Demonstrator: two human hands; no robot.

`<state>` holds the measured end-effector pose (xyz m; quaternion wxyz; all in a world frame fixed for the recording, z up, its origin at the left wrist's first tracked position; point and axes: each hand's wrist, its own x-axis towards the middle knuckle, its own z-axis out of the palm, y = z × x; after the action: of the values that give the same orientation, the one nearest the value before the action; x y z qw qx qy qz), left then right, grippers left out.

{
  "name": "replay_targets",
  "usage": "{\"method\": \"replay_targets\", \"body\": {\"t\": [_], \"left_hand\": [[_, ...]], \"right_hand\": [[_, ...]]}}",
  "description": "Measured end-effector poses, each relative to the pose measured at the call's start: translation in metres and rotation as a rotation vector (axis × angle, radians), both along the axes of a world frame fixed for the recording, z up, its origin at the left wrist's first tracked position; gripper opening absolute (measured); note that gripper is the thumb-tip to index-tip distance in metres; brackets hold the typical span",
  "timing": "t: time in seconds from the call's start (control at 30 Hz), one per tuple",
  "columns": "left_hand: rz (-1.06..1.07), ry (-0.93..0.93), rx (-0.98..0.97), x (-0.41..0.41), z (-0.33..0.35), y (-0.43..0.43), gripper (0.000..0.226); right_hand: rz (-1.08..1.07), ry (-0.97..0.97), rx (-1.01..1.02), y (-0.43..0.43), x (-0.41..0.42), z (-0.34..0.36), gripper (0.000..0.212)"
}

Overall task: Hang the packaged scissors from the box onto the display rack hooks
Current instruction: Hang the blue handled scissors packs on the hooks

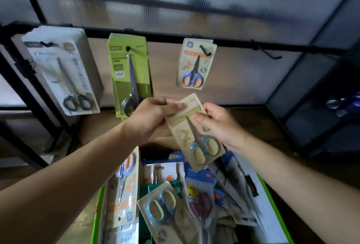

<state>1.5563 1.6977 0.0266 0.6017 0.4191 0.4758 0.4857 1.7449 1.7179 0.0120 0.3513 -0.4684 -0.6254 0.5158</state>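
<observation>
Mostly the print on the beige scissors pack (194, 136) is too blurred to read, and the box (96, 216) below is cut off at 6 o'clock. The left grip (153, 116) pinches the pack's 11 o'clock corner, and the right grip (220, 125) pinches its 2 o'clock edge. A hung green pack (130, 72) at 10 o'clock reads "GRIP".

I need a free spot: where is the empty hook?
Head view: the empty hook juts from the black rail at right, just right of the hanging blue-and-orange scissors pack.
</observation>
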Motion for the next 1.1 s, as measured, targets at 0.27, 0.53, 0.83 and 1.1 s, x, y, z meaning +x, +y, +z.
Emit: {"method": "replay_targets", "body": {"t": [0.27,0.53,0.83,1.1], "left_hand": [[-0.069,0.004,0.030,0.041,0.031,0.023,0.022],[0.018,0.100,0.017,0.064,0.054,0.047,0.020],[0.089,0.030,-0.053,0.081,0.054,0.054,0.027],[0.136,-0.093,-0.100,0.091,0.027,0.042,0.033]], "right_hand": [[-0.156,0.020,0.062,0.013,0.038,0.024,0.008],[-0.094,0.283,-0.030,0.029,0.052,0.029,0.020],[-0.117,0.316,-0.057,0.037,0.059,0.025,0.018],[-0.268,0.234,-0.083,0.042,0.061,0.011,0.017]]}}
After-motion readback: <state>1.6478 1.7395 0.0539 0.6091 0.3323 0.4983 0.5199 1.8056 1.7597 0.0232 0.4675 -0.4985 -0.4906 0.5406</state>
